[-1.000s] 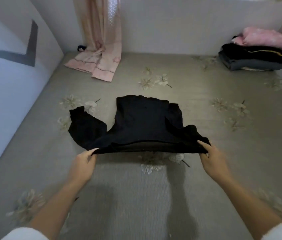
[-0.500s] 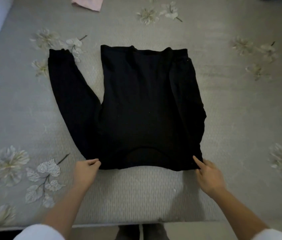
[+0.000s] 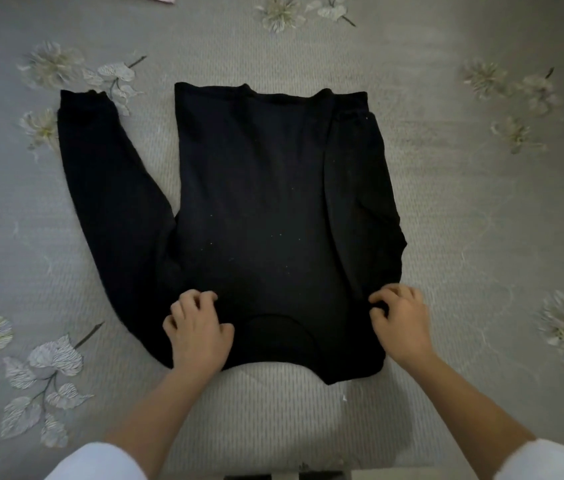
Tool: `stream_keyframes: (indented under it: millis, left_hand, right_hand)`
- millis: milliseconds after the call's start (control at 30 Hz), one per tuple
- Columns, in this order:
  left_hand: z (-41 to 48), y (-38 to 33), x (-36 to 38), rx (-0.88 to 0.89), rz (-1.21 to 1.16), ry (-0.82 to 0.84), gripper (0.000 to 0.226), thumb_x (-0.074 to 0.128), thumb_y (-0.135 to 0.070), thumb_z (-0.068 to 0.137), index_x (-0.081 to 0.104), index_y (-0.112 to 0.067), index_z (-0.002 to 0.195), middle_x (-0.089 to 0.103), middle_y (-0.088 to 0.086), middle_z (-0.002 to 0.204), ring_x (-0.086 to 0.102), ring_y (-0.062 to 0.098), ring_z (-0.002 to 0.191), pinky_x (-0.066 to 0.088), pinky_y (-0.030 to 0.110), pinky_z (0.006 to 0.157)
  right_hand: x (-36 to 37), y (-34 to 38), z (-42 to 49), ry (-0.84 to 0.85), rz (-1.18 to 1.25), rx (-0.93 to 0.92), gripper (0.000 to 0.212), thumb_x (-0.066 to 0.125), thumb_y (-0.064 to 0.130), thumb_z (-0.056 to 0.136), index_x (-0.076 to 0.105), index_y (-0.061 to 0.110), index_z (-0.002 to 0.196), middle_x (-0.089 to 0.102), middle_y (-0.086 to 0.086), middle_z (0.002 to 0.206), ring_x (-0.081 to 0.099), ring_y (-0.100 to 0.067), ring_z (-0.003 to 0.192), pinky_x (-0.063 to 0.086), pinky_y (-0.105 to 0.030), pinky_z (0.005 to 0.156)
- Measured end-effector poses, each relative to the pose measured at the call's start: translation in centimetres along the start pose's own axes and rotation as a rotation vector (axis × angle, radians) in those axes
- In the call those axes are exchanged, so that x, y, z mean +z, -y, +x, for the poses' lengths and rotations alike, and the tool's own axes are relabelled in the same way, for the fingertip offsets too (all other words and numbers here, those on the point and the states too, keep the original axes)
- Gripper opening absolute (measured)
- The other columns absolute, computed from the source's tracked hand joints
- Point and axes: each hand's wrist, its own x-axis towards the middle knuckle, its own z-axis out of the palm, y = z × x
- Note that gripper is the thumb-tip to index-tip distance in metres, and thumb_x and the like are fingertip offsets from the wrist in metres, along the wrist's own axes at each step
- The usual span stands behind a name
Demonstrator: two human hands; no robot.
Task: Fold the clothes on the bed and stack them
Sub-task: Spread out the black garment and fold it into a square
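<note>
Soft, light and limp, the black long-sleeved sweater [image 3: 256, 202] is best taken at its near corners. The right hand [image 3: 400, 327] pinches its near right edge. The left hand [image 3: 197, 330] rests curled on it, grip unclear.

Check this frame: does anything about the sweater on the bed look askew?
Yes. The sweater lies lopsided: the left sleeve splays out on the bed, while the right sleeve is folded over the body, its edge bunched. Pale lint specks dot the fabric.
</note>
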Motion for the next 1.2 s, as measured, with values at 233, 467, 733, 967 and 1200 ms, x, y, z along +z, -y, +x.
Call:
stream_keyframes:
  millis: [233,467,733,967,1200]
  left_hand:
    - [3.9,-8.9,2.3,0.169,-0.191,0.102,0.043,0.054,-0.031,0.091,0.042,-0.031,0.132,0.037,-0.008,0.136,0.028,0.013,0.131,0.022,0.04,0.108]
    - [12.0,-18.2,1.8,-0.001,-0.685,0.169,0.033,0.053,-0.023,0.095,0.056,-0.02,0.127,0.061,-0.006,0.114,0.056,0.004,0.093,0.044,0.019,0.077]
    - [19.2,-25.4,0.1,-0.386,-1.292,0.268,0.025,0.072,-0.028,0.082,0.068,-0.016,0.104,0.072,0.002,0.1,0.066,0.017,0.095,0.051,0.035,0.09]
    - [22.4,-28.1,-2.0,-0.282,-1.298,0.569,0.024,0.069,-0.019,0.081,0.072,-0.009,0.102,0.074,0.009,0.097,0.072,0.023,0.084,0.058,0.03,0.062]
    - [24.3,-25.7,-4.8,-0.176,-1.487,0.421,0.029,0.042,0.007,0.077,0.058,-0.017,0.073,0.069,0.001,0.081,0.063,0.019,0.082,0.056,0.032,0.07]
  right_hand:
    - [-1.4,1.0,8.3,-0.152,0.136,-0.177,0.025,0.058,0.008,0.086,0.062,0.009,0.111,0.056,-0.006,0.112,0.046,-0.021,0.107,0.038,-0.033,0.092]
    - [-2.0,-2.3,14.5,0.043,0.057,-0.205,0.057,0.061,0.025,0.088,0.038,0.015,0.14,0.047,-0.004,0.136,0.047,-0.023,0.12,0.039,-0.035,0.098]
    - [-1.1,-4.5,16.4,0.056,0.022,-0.265,0.052,0.059,0.042,0.087,0.044,0.023,0.133,0.056,0.004,0.124,0.056,-0.015,0.108,0.046,-0.028,0.08]
    - [-2.1,-2.3,18.3,-0.004,-0.006,-0.16,0.028,0.05,0.045,0.092,0.058,0.018,0.093,0.052,0.009,0.071,0.049,-0.01,0.062,0.031,-0.025,0.05]
    - [-3.2,-0.3,18.8,0.088,-0.082,-0.137,0.03,0.046,0.041,0.094,0.056,0.013,0.099,0.062,-0.003,0.09,0.061,-0.022,0.081,0.045,-0.031,0.064]
